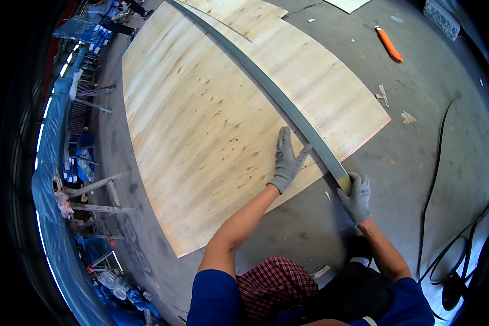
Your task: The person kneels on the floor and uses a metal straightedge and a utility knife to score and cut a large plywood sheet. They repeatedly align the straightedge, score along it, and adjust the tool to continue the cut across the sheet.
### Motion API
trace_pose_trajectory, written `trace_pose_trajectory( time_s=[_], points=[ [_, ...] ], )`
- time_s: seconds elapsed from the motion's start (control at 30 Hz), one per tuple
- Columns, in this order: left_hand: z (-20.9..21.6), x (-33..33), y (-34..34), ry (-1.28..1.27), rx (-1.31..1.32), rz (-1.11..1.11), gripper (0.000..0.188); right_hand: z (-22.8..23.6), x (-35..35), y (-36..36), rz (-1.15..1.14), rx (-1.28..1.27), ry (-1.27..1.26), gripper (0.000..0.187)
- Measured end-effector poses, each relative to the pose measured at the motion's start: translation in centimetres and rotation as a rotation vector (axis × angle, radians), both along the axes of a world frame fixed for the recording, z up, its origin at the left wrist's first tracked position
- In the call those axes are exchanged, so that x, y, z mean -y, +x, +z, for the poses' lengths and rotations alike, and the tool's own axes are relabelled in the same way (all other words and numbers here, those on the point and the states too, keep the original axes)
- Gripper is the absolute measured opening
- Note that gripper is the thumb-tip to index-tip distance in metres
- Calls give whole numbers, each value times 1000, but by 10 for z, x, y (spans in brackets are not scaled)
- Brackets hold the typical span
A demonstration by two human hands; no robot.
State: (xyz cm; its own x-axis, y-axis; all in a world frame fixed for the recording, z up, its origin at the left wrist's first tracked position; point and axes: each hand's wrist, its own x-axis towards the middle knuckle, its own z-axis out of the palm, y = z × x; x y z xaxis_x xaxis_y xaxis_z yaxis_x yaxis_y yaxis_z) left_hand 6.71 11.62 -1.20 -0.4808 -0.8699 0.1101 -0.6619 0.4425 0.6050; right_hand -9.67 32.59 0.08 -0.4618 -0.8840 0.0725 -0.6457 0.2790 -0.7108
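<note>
A large plywood sheet with brown knots and streaks lies on the floor in front of me. Across it runs a long grey metal bar, curved by the lens, from the far edge to past the near edge. My left hand, in a grey work glove, lies flat on the plywood just left of the bar, fingers stretched and thumb spread toward it. The bar's near end sticks out beyond the wood, and my gloved right hand is closed around that end. Some of the right fingers are hidden.
An orange-handled utility knife lies on the concrete floor at the far right, near wood scraps. Black cable loops along the right. Blue-covered racks with metal legs line the left. Another person is at the far left.
</note>
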Motion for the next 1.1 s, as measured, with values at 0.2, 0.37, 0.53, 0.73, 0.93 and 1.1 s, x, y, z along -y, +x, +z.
trace_pose_trajectory(
  time_s=[0.2, 0.37, 0.53, 0.73, 0.93, 1.1],
  points=[
    [5, 58, 2, 13, -89, 191, 76, 33, 24, -30, 69, 62, 12, 42],
    [-7, 125, 12, -40, -14, 382, 68, 50, 125, -74, 54, 105, -169, 38],
    [-15, 155, -11, -134, 123, 486, 67, 42, 251, -123, 15, 416, -167, 48],
    [-12, 146, -19, -303, 405, 356, 66, 37, 392, -148, 38, 527, -60, 55],
    [10, 148, -21, -262, 426, 298, 66, -20, 543, -184, -91, 774, -86, 52],
    [11, 151, -15, -204, 408, 300, 67, -39, 652, -170, -289, 1172, -136, 44]
  ],
)
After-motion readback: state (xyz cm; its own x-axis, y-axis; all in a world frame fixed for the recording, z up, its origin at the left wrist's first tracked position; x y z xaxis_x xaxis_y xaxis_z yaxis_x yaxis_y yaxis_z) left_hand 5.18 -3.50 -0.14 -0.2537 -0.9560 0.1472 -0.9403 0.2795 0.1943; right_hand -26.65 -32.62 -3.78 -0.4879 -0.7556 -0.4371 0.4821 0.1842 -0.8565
